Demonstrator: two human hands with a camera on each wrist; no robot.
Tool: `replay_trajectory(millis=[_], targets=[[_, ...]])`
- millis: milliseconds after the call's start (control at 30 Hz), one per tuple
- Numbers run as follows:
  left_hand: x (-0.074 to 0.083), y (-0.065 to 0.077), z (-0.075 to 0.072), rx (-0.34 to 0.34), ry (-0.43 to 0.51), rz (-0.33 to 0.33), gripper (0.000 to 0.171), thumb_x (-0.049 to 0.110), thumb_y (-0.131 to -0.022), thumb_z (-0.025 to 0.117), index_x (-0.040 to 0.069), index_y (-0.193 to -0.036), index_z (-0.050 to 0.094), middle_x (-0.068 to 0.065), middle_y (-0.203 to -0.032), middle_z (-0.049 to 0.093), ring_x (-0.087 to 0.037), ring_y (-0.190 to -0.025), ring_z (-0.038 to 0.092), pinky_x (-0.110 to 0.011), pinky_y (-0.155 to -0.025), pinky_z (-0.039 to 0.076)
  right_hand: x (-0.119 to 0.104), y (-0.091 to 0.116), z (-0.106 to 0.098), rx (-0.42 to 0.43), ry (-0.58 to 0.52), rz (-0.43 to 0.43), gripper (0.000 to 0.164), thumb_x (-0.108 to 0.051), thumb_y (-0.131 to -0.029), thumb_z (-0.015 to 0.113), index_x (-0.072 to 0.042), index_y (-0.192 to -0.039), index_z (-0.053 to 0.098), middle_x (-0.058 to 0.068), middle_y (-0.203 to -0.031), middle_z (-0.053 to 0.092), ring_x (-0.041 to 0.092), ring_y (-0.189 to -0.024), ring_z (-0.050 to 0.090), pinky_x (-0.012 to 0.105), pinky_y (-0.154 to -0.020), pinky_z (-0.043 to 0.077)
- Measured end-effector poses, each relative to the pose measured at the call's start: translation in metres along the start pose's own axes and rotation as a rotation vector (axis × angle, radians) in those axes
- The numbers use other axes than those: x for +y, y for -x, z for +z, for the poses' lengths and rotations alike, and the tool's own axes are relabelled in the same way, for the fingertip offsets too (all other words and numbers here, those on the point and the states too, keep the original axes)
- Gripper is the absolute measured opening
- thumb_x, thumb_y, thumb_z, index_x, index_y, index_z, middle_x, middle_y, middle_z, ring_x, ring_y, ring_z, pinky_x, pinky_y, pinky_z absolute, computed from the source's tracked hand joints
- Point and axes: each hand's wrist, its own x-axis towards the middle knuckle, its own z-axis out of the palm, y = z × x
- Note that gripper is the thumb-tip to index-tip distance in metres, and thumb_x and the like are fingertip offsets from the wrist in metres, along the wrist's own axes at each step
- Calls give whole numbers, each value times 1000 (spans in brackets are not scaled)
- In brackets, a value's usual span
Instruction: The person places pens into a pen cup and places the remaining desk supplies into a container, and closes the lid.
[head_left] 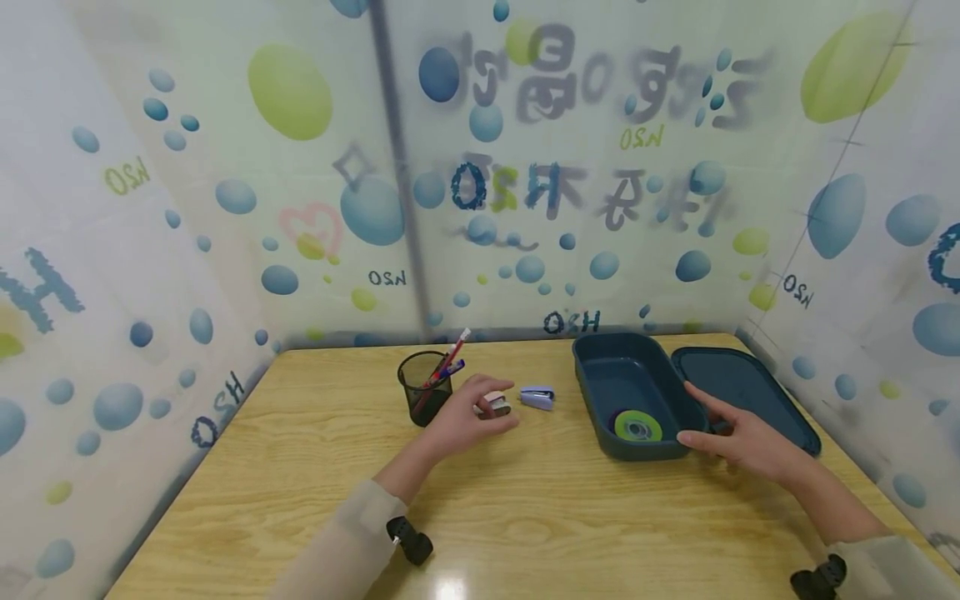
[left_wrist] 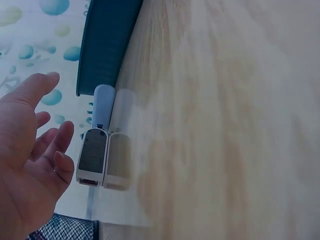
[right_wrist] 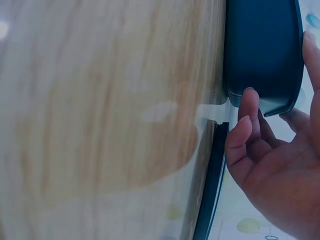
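Observation:
My left hand (head_left: 468,417) hovers over a small white and dark object (head_left: 492,406), thumb and fingers spread and partly hiding it. In the left wrist view that object (left_wrist: 92,157) has a dark panel in a white frame, and a gap separates it from the fingers. Just beyond lies a lavender mini stapler (head_left: 537,398). At the near right corner of a dark blue open box (head_left: 648,451), my right hand (head_left: 750,442) touches the rim with extended thumb and forefinger; its other fingers bend loosely below. A green roll of tape (head_left: 637,426) lies inside the box.
A black mesh pen cup (head_left: 414,387) holding a pencil (head_left: 459,343) and pens stands just left of the left hand. The box's dark blue lid (head_left: 738,383) lies right of it, behind the right hand. Patterned curtains (head_left: 495,275) border the wooden table (head_left: 525,517).

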Motion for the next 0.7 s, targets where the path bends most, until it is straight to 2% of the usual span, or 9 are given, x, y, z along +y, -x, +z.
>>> replay_trajectory(millis=[167, 267, 400, 500, 600, 700], targets=[[-7, 5, -5, -3, -21, -18, 63, 34, -104, 79, 11, -159, 59, -14, -154, 57, -15, -85, 63, -30, -75, 55, 0, 0, 0, 0, -8, -1, 96, -41, -107, 71, -20, -178, 10, 11, -100, 58, 23, -73, 59, 36, -63, 53], [-12, 8, -6, 4, -29, -15, 65, 33, -103, 80, 8, -159, 58, -17, -153, 57, -15, -81, 60, -29, -73, 53, 1, -1, 1, 0, -8, 3, 96, -42, -108, 71, -21, -178, 10, 11, -100, 59, 23, -73, 59, 36, -63, 53], [-34, 7, -3, 33, -66, 25, 70, 42, -101, 81, 7, -157, 59, -16, -150, 58, -10, -78, 58, -28, -73, 50, 4, -2, 1, -5, -15, 2, 95, -41, -108, 71, -21, -178, 10, 11, -101, 58, 24, -74, 59, 36, -62, 53], [-46, 7, -3, 31, -82, 45, 74, 50, -102, 77, 7, -159, 57, -17, -151, 57, -9, -77, 59, -29, -76, 49, 4, -1, 1, -6, -18, -1, 95, -41, -108, 71, -21, -178, 10, 11, -100, 58, 23, -73, 59, 36, -62, 53], [-43, 9, -5, 6, -102, 28, 74, 51, -105, 73, 6, -161, 54, -22, -154, 54, -11, -81, 59, -32, -80, 48, 3, -1, 1, -2, -15, -4, 95, -41, -108, 71, -20, -178, 11, 11, -101, 58, 23, -74, 59, 36, -62, 53], [-36, 9, -6, -18, -126, -12, 67, 39, -108, 71, 4, -162, 51, -24, -156, 53, -14, -89, 59, -34, -83, 49, 3, -1, 1, 0, -14, -5, 95, -41, -108, 71, -20, -178, 11, 12, -103, 57, 23, -75, 60, 36, -63, 53]])
